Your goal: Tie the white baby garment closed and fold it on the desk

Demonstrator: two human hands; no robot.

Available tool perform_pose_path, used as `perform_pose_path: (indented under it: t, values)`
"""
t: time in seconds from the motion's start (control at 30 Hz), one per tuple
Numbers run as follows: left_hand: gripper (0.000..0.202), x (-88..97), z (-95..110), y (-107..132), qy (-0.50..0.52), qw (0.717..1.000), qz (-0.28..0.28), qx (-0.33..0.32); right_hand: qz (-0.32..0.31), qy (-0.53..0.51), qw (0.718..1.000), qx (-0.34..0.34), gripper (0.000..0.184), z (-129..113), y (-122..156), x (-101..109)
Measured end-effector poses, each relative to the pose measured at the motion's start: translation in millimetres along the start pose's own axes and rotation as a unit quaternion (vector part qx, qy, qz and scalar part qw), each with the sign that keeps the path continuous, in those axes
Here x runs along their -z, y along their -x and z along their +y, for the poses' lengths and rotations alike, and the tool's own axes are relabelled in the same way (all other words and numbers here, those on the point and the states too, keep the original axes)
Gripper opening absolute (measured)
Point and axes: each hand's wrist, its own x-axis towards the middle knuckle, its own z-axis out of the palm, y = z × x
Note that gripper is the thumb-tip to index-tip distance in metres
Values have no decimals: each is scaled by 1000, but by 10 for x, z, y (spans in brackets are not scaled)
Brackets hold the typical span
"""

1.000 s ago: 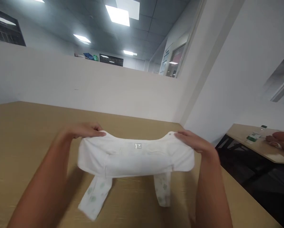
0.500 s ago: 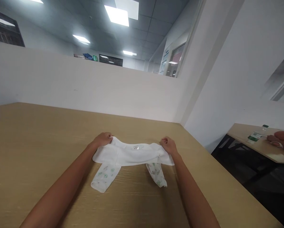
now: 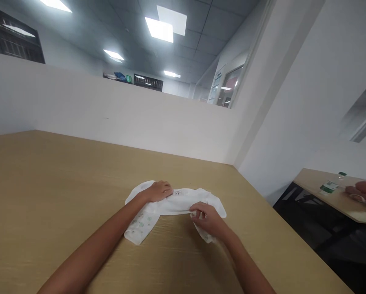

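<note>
A white baby top lies on the table as a folded band, with a small printed label near its upper edge. Two sleeves with green prints point toward me, a left sleeve and a right sleeve. My left hand rests flat on the left part of the band, fingers stretched out. At the band's lower edge, over the top of the right sleeve, is my right hand. Its fingers are bent, with thumb and forefinger apart; it covers part of that sleeve.
The wooden table meets a low white partition at the back. To the right, a second table carries a plastic bottle and a person's arm or hand.
Both hands have left the band's upper corners. The left moved inward and now lies flat on the cloth; the right came down and inward to the right sleeve. The view shifted slightly.
</note>
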Motion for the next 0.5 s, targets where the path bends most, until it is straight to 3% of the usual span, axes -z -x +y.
perform_pose_path:
  t: [0.13, 0.27, 0.4, 0.5]
  values:
    - [56, -65, -129, 20, 10, 999, -35, -13, 37, 29, 998, 32, 24, 214, -71, -282]
    - [63, -83, -194, -4, 20, 998, -60, 10, 40, 112, 992, 35, 13, 184, -181, -398]
    - [63, -82, -217, -26, 40, 996, -63, 45, 20, 194, 980, 28, 19, 1, -131, -315]
    - [67, -48, -278, -29, 54, 994, -72, 58, -14, 192, 981, 28, 16, -184, -17, -134]
